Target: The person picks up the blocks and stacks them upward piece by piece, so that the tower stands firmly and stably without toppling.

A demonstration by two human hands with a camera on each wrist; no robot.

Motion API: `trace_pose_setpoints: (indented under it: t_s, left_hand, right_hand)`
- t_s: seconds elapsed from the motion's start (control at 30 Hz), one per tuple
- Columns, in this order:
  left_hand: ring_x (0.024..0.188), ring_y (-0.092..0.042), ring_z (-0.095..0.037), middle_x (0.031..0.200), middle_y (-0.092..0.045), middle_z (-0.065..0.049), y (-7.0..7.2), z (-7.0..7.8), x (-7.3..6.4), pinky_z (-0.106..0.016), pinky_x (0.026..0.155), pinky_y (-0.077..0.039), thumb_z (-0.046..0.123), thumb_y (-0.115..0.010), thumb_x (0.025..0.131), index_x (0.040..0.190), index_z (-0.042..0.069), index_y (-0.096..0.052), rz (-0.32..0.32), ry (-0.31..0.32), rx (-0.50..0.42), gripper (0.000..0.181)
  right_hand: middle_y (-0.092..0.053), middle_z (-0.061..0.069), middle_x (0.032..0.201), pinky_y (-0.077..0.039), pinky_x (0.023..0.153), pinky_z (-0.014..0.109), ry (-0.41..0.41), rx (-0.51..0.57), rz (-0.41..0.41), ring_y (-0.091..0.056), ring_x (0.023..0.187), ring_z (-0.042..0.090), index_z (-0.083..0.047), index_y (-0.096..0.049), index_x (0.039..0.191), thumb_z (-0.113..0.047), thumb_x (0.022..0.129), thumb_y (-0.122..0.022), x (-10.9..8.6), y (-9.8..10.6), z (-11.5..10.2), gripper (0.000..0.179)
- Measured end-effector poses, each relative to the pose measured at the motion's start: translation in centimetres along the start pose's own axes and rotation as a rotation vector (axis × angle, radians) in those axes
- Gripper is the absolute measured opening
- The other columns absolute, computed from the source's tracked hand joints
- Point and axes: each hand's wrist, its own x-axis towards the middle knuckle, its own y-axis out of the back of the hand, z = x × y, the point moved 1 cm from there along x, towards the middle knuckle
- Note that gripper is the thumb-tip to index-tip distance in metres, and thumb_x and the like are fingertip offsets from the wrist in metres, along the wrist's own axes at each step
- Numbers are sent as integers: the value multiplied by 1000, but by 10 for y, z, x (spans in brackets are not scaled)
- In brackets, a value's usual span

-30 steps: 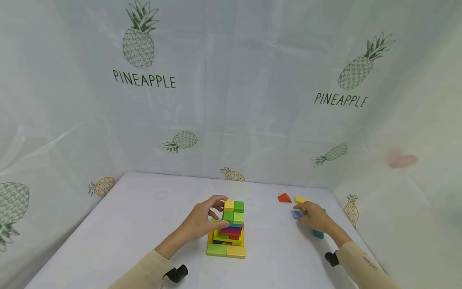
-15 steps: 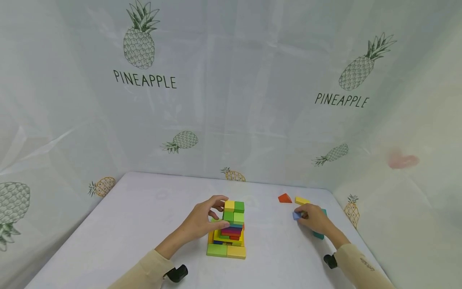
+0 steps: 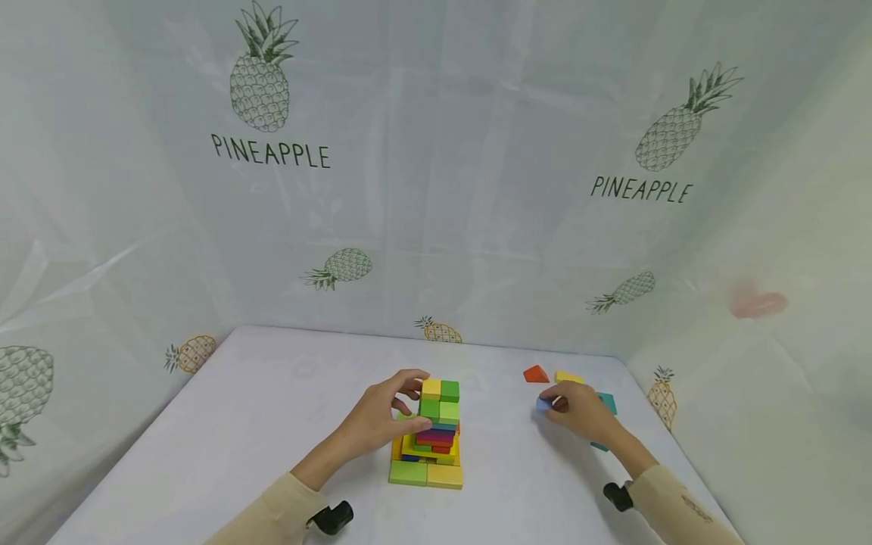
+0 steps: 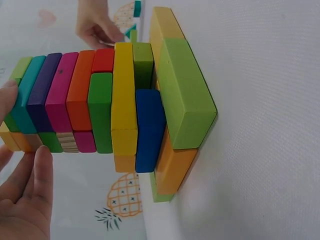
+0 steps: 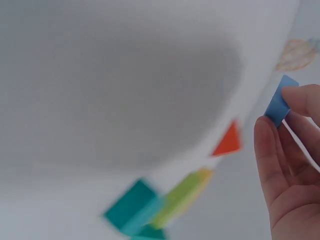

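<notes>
A tower of coloured wooden blocks (image 3: pixel 437 435) stands on a base of flat green and yellow-orange blocks (image 3: pixel 409 474). From its left side, my left hand (image 3: pixel 378 412) holds the upper part, thumb (image 4: pixel 7 99) and fingers curved about it. Over to the right, my right hand (image 3: pixel 579 412) pinches a small light blue block (image 5: pixel 281 101) between thumb and fingertips. In the right wrist view that block is held up off the table.
Behind the right hand lie a red-orange triangular block (image 3: pixel 536 374) and a yellow block (image 3: pixel 568 377). Teal blocks (image 5: pixel 134 207) and a lime green block (image 5: pixel 177 199) lie near them. A pineapple-print curtain (image 3: pixel 443 189) hangs behind the white table (image 3: pixel 272 424).
My right hand has closed its pinch on the light blue block and moved it slightly left, off the table, uncovering more of the teal block. My left hand stays at the tower.
</notes>
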Motion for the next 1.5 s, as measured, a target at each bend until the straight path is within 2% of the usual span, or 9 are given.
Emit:
trace_pose_setpoints:
  t_s: [0.27, 0.5, 0.73, 0.9, 1.1, 1.27, 1.4, 1.5]
  left_hand:
    - [107, -69, -21, 135, -67, -1, 1, 0, -1, -41, 92, -62, 39, -86, 91, 153, 23, -51, -4, 6, -3, 73]
    - [107, -70, -28, 134, -68, -2, 1, 1, -1, -45, 92, -62, 40, -86, 91, 152, 25, -52, -2, -3, -9, 72]
    - [110, -68, -35, 133, -68, -4, 0, -1, 0, -46, 92, -62, 38, -86, 91, 152, 23, -52, 0, 1, -19, 71]
    - [113, -66, -36, 133, -69, -4, 0, -3, 0, -44, 91, -62, 37, -86, 92, 151, 24, -52, -2, -11, -28, 69]
    - [114, -66, -35, 133, -69, -4, 1, -3, 0, -41, 91, -62, 37, -85, 92, 152, 22, -52, -7, -23, -29, 70]
    - [113, -67, -34, 133, -69, -2, 1, -3, 1, -31, 89, -61, 37, -86, 92, 151, 28, -52, -4, -24, -16, 69]
    - [114, -66, -33, 133, -69, -2, 2, -2, 0, -29, 90, -60, 37, -86, 92, 150, 31, -52, -5, -17, -25, 68]
    - [114, -66, -33, 133, -69, -3, 2, -1, 0, -30, 90, -60, 36, -86, 92, 150, 29, -52, -8, -20, -31, 68]
  right_hand:
    - [-69, 2, 99, -63, 78, 25, 178, 83, 60, -71, 84, 10, -1, -78, 113, 0, 88, -84, 1, 8, -76, 26]
    - [-71, -5, 101, -64, 80, 27, 228, 97, 83, -67, 85, 5, -8, -80, 113, -5, 88, -86, 3, 15, -142, 26]
    - [-71, -6, 103, -63, 82, 27, 284, 129, 45, -68, 86, 4, -10, -80, 115, -9, 89, -86, 6, 15, -187, 26]
    - [-70, -5, 105, -63, 83, 25, 289, 134, 8, -69, 89, 9, -10, -80, 116, -10, 90, -85, 11, 5, -206, 26]
    - [-66, -2, 104, -60, 79, 21, 288, 122, -9, -69, 90, 17, -8, -80, 115, -8, 89, -86, 13, -8, -213, 26]
    - [-66, -2, 103, -60, 76, 20, 307, 121, 13, -68, 89, 17, -7, -80, 115, -7, 88, -87, 13, -15, -213, 27]
    - [-66, -3, 106, -61, 80, 24, 324, 118, 46, -67, 90, 15, -9, -81, 115, -9, 88, -88, 12, -19, -212, 28]
    - [-67, -4, 108, -61, 83, 25, 345, 103, 78, -66, 92, 13, -11, -81, 114, -12, 88, -89, 9, -20, -209, 27]
